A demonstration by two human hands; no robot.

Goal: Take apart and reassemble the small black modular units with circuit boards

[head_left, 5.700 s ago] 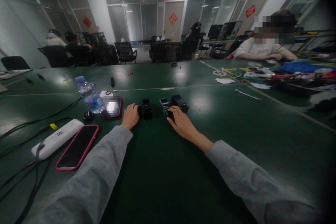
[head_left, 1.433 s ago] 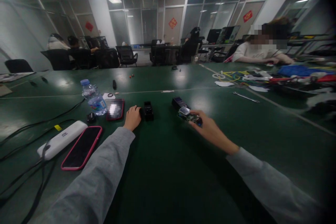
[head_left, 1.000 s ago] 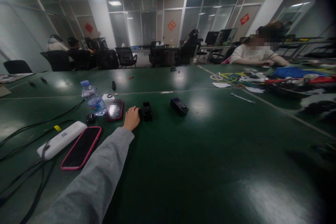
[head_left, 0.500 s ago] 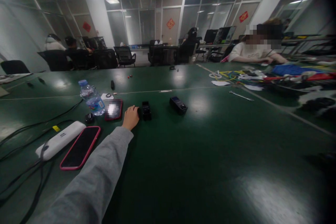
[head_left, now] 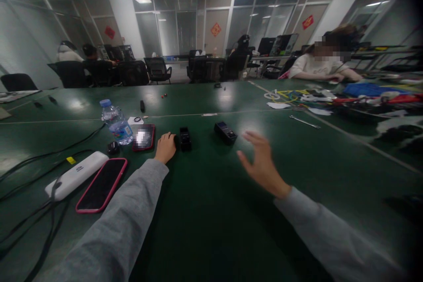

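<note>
My left hand rests on the green table, its fingers curled down and closed; whatever they may hold is hidden. Just right of it stands a small black boxy device, a narrow gap between them. A second black device, with a screen and small buttons on its top face, lies at an angle further right. My right hand hangs over the table close to that second device, empty and slightly blurred, with thumb and fingers apart. It does not touch the device.
Left of my left arm are a pink-edged phone, a white power bank, black cables and a water bottle. A red-edged phone lies beside my left hand. A wrench and piled cables lie right; a person sits behind.
My right hand has come into view from the right, reaching in beside the second black device. The left hand stays where it was, and both devices have kept their places.
</note>
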